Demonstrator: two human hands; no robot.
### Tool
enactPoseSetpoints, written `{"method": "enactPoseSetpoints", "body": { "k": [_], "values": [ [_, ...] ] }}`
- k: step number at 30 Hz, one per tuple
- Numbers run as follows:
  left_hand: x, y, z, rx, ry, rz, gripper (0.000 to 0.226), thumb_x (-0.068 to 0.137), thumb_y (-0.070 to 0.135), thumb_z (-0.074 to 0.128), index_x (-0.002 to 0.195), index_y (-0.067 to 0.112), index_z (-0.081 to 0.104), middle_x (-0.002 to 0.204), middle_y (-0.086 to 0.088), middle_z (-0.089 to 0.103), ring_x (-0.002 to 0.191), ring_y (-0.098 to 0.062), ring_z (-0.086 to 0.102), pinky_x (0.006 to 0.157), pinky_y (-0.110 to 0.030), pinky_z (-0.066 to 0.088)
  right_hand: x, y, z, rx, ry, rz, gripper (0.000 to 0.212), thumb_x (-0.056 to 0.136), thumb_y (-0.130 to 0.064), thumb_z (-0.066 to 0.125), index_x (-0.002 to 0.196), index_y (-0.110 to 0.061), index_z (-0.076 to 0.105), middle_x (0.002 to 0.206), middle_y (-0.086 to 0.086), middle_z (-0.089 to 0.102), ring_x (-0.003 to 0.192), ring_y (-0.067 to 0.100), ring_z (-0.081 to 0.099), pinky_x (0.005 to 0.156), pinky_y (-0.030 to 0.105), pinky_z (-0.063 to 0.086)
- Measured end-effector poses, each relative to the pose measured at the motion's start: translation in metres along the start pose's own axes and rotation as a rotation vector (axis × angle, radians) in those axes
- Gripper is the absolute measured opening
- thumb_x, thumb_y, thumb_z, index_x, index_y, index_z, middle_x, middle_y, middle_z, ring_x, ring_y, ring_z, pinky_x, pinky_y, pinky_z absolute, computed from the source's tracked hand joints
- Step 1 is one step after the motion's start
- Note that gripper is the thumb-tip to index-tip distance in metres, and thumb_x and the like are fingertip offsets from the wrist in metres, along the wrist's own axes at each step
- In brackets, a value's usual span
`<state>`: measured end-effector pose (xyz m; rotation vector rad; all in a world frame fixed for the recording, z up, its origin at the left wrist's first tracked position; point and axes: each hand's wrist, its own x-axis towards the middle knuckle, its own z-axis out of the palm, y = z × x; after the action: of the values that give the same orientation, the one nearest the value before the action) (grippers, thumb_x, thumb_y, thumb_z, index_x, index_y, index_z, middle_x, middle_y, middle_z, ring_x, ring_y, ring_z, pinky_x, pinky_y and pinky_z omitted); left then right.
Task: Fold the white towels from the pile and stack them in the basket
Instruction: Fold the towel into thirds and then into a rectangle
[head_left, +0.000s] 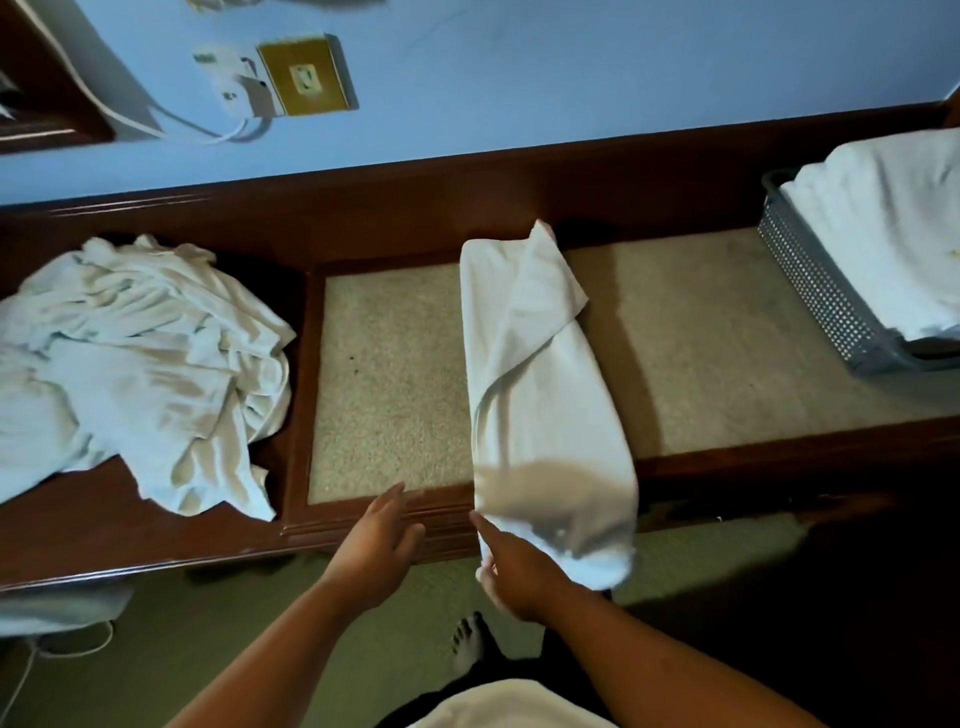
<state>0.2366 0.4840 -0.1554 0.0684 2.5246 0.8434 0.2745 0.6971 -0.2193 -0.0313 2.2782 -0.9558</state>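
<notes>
right hand (521, 579) holds towel (540, 395), left hand (375, 551) flat

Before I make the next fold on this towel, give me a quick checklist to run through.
1. Towel lying flat: not ok, its far corner flap sits crooked.
2. Right hand gripping the near end: ok.
3. Left hand free to help: ok, open and holding nothing.
4. Pile clear of the towel: ok, apart on the left.
5. Room in the basket: cannot tell, already filled above its rim.
</notes>
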Motion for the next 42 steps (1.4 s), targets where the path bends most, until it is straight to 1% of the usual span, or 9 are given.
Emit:
{"method": "enactPoseSetpoints", "body": {
  "k": [5,10,15,19,24,28,32,38,42],
  "values": [
    [-0.004,-0.016,0.008,0.019,-0.059,0.004,0.047,0.099,0.03,0.06,0.144,0.029,0.05,0.162,0.0,0.031,0.144,-0.017,0.04,0.115,-0.035,0.039,-0.009,0.032,-0.004,0.026,0.187,0.105,0.056,0.096,-0.026,0.052,0.149,-0.026,0.035,0.148,-0.001,0.044,0.134,0.02,0.046,0.109,0.036,0.039],
    [0.003,0.0,0.03,0.091,-0.136,0.047,0.045,0.099,0.031,0.059,0.143,0.025,0.051,0.158,-0.002,0.039,0.145,-0.016,0.037,0.115,-0.023,0.027,-0.034,0.088,-0.047,-0.332,0.318,0.322,0.033,0.092,-0.028,0.051,0.124,-0.023,0.052,0.13,0.001,0.049,0.12,0.027,0.052,0.095,0.038,0.045],
    [0.018,0.039,0.045,0.142,-0.18,0.173,0.041,0.098,0.025,0.06,0.139,0.025,0.056,0.147,0.003,0.051,0.135,-0.014,0.049,0.11,-0.021,0.033,-0.051,0.139,-0.065,-0.11,0.467,0.436,0.016,0.091,-0.024,0.058,0.107,-0.023,0.056,0.124,0.005,0.05,0.101,0.028,0.06,0.084,0.039,0.051],
    [0.036,0.067,0.066,0.252,-0.265,0.239,0.049,0.1,0.031,0.056,0.147,0.033,0.044,0.164,0.003,0.024,0.142,-0.02,0.039,0.115,-0.037,0.036,-0.039,0.16,-0.054,0.076,0.44,0.521,0.054,0.088,-0.019,0.066,0.137,-0.017,0.045,0.144,0.009,0.033,0.115,0.033,0.056,0.092,0.042,0.05],
    [0.057,0.091,0.09,0.43,-0.334,0.293,0.059,0.102,0.035,0.052,0.155,0.035,0.027,0.169,0.005,0.0,0.151,-0.026,0.02,0.117,-0.048,0.034,-0.042,0.181,-0.029,-0.13,-0.067,0.497,0.043,0.105,-0.007,0.038,0.148,0.001,0.036,0.157,0.014,0.032,0.132,0.025,0.042,0.112,0.034,0.03],
    [0.073,0.102,0.098,0.483,-0.33,0.228,0.061,0.1,0.036,0.052,0.154,0.036,0.024,0.169,0.004,-0.004,0.153,-0.027,0.013,0.116,-0.054,0.033,-0.042,0.183,-0.035,-0.107,0.073,0.542,0.056,0.097,-0.017,0.044,0.152,-0.015,0.035,0.158,0.012,0.03,0.141,0.03,0.039,0.112,0.035,0.034],
    [0.081,0.109,0.102,0.522,-0.311,0.198,0.065,0.101,0.04,0.05,0.157,0.034,0.018,0.168,0.005,-0.011,0.155,-0.024,0.003,0.118,-0.052,0.026,-0.047,0.172,-0.067,0.089,0.33,0.569,0.025,0.089,-0.015,0.052,0.113,-0.022,0.054,0.126,0.004,0.049,0.112,0.028,0.055,0.092,0.037,0.047],
    [0.093,0.125,0.108,0.47,-0.231,0.1,0.066,0.103,0.042,0.043,0.16,0.03,0.01,0.169,0.005,-0.012,0.156,-0.021,0.0,0.122,-0.045,0.018,-0.042,0.165,-0.124,-0.068,0.596,0.164,0.017,0.082,-0.024,0.049,0.097,-0.022,0.056,0.102,0.001,0.054,0.087,0.027,0.058,0.071,0.04,0.048],
    [0.096,0.138,0.116,0.43,-0.212,0.047,0.066,0.104,0.043,0.041,0.161,0.027,0.011,0.168,0.005,-0.013,0.156,-0.018,-0.003,0.122,-0.044,0.02,-0.025,0.154,-0.156,-0.238,0.542,-0.044,0.027,0.084,-0.032,0.048,0.106,-0.023,0.061,0.112,0.002,0.059,0.094,0.026,0.061,0.078,0.039,0.053]
  ]
}}
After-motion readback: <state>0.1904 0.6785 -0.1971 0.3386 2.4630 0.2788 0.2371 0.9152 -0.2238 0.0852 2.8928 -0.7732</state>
